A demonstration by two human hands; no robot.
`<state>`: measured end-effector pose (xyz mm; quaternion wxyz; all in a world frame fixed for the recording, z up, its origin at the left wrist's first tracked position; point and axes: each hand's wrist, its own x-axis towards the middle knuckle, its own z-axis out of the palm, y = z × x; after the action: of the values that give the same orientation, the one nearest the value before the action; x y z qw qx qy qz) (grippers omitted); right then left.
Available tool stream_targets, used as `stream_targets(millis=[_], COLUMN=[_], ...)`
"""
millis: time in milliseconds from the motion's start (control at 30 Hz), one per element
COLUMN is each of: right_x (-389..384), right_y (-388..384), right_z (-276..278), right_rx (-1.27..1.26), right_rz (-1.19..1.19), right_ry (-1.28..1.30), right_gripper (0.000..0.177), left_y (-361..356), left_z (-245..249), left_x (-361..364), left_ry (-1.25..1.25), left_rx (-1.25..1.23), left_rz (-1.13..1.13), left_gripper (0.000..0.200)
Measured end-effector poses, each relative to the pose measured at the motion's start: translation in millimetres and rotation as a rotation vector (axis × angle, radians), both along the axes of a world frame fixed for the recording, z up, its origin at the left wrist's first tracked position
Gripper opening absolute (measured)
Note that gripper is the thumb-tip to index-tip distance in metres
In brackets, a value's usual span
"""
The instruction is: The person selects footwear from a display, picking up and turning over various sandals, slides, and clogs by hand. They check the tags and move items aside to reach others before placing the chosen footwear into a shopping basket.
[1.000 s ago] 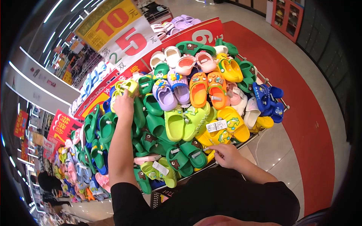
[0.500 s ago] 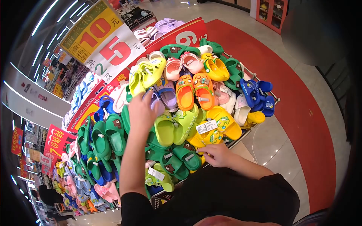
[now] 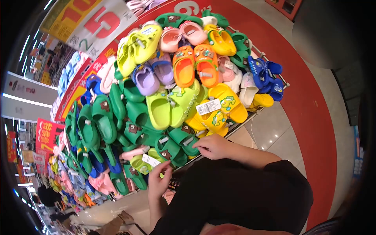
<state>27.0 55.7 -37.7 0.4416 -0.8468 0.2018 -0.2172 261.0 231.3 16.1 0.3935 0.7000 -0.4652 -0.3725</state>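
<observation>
My left hand (image 3: 159, 179) is at the near edge of the display, fingers bent together beside a lime slipper (image 3: 141, 164) with a white tag (image 3: 150, 159). Its fingertips come close to a green bear slipper (image 3: 166, 150); whether anything is pinched in them is hidden. My right hand (image 3: 214, 146) has its thumb and index finger closed at the rim of the neighbouring green slipper (image 3: 184, 141). Just above lie a pair of lime clogs (image 3: 159, 111) and yellow slippers (image 3: 228, 102) with a white tag (image 3: 208, 106). Orange clogs (image 3: 184, 70) and lilac clogs (image 3: 146, 81) sit farther up.
More green slippers (image 3: 105, 123) fill the left side of the rack. Blue sandals (image 3: 260, 84) hang at the right corner by a metal rail (image 3: 288, 84). Price signs (image 3: 103, 21) stand behind. A red floor strip (image 3: 309, 129) curves along the right.
My left hand has come down from the lilac clogs to the near edge. My right hand has shifted slightly left, to the green slipper. The view has tilted downward.
</observation>
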Motion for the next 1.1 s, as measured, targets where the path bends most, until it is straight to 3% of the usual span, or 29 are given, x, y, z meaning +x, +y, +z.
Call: stream_targets(millis=[200, 333, 467, 600, 667, 733, 800, 867, 967, 1000, 1067, 1100], right_x=[37.3, 61.1, 79.8, 94.9, 99.3, 104.8, 109.9, 112.4, 114.2, 114.8, 113.5, 113.5], right_y=[16.9, 27.1, 33.1, 36.3, 37.1, 34.6, 33.4, 33.3, 33.1, 31.3, 29.8, 27.6], right_z=[0.5, -10.1, -7.3, -14.5, -16.9, -16.8, -18.2, -19.8, -24.1, -26.7, -29.7, -30.1], right_rx=[0.065, 0.070, 0.088, 0.113, 0.093, 0.074, 0.079, 0.094, 0.117, 0.118, 0.124, 0.146], right_rz=[0.270, 0.499, 0.646, 0.777, 0.830, 0.863, 0.900, 0.951, 0.994, 0.995, 1.006, 1.001], right_ry=[0.014, 0.040, 0.098, 0.189, 0.177, 0.218, 0.201, 0.191, 0.196, 0.201, 0.205, 0.229], right_gripper=[0.017, 0.020, 0.023, 0.024, 0.024, 0.025, 0.026, 0.027, 0.026, 0.027, 0.027, 0.026], left_y=[64.0, 97.4, 121.6, 156.0, 168.2, 187.8, 217.1, 252.6, 282.8, 284.7, 284.6, 285.8], left_z=[-37.7, -49.9, -56.7, -75.8, -79.7, -91.3, -102.7, -122.3, -145.8, -153.5, -164.6, -172.4], left_x=[16.0, -7.2, -43.4, -69.8, -84.4, -96.2, -108.0, -128.5, -164.4, -176.1, -198.3, -201.2], left_ry=[-0.028, -0.193, -0.272, -0.319, -0.368, -0.454, -0.528, -0.557, -0.377, -0.363, -0.594, -0.555], left_rx=[0.029, 0.200, 0.216, 0.345, 0.542, 0.564, 0.912, 1.111, 1.388, 1.403, 1.379, 1.344], left_rz=[0.426, 0.455, 0.477, 0.613, 0.689, 0.751, 0.808, 0.845, 0.875, 0.901, 0.928, 1.003], left_gripper=[0.022, 0.016, 0.015, 0.013, 0.013, 0.015, 0.017, 0.029, 0.047, 0.047, 0.054, 0.053])
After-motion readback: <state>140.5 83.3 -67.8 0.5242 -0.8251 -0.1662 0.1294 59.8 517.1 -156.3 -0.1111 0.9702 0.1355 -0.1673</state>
